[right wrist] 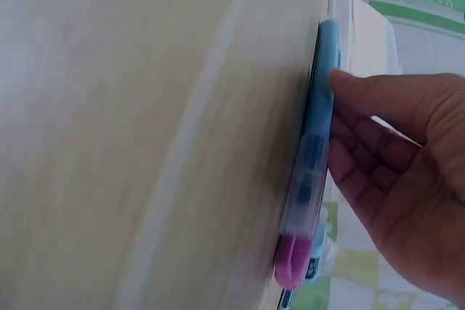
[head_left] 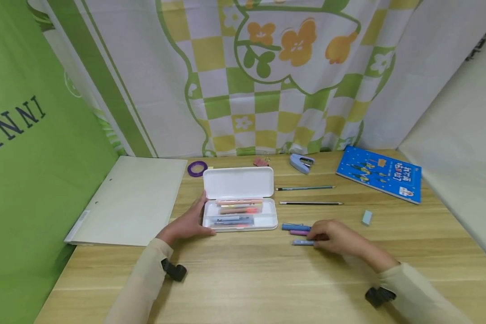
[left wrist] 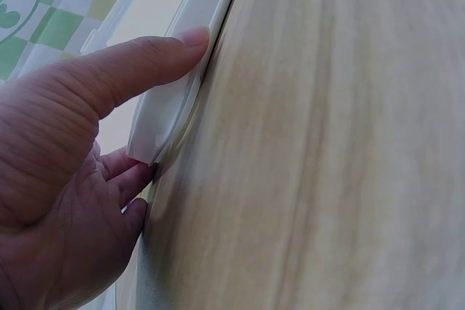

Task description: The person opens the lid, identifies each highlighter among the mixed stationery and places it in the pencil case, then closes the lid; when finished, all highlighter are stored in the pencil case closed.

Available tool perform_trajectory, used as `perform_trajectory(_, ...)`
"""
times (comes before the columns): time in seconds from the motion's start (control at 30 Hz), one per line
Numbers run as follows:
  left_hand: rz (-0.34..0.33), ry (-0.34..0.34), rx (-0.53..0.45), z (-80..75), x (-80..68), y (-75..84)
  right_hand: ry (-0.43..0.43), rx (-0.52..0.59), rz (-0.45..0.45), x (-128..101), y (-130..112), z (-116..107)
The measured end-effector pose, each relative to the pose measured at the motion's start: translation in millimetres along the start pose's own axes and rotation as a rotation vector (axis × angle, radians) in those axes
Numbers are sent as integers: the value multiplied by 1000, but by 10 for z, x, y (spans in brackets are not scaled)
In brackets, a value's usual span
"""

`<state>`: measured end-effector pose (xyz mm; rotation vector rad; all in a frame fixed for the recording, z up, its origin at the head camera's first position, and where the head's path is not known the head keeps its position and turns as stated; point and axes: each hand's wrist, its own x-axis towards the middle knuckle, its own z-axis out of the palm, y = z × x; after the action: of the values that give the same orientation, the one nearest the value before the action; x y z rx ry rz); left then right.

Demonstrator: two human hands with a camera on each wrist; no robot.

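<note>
A white pencil case (head_left: 268, 209) stands with its lid up, holding several pens and markers in clear sleeves. My left hand (head_left: 188, 221) grips its left end; in the left wrist view the thumb (left wrist: 156, 59) presses the front wall while the fingers reach round the corner. To the right of the case, my right hand (head_left: 340, 238) pinches a light blue pen (right wrist: 322, 85) with a clear, pink-ended section, lying along the table. Just behind it are a purple pen (head_left: 299, 233) and a darker blue pen (head_left: 293, 227), partly covered by the fingers.
Two pencils, one green (head_left: 305, 188) and one black (head_left: 311, 203), lie right of the case. Farther right are a pale eraser (head_left: 366, 218) and a blue book (head_left: 382, 173). Behind stand a stapler (head_left: 300, 164) and purple tape roll (head_left: 197, 168). A white folder (head_left: 133, 202) lies left.
</note>
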<state>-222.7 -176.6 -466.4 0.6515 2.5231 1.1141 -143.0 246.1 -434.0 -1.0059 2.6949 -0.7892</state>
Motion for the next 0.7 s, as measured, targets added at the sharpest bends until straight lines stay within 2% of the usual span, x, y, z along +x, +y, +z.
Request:
perform_trajectory(0.1,7,0,-3,-4,-1,-4,7,-68,-13,25,-42,16)
perform_trajectory(0.23,2,-3,-6,-4,0,-11,-3,-89,-6,57,-41,17)
perform_trajectory(0.5,-7,-8,-1,6,4,-7,-16,-12,-7,98,46,-96)
perform_trajectory(0.7,-4,-4,-7,-6,-10,8,-5,44,-5,250,-63,-182)
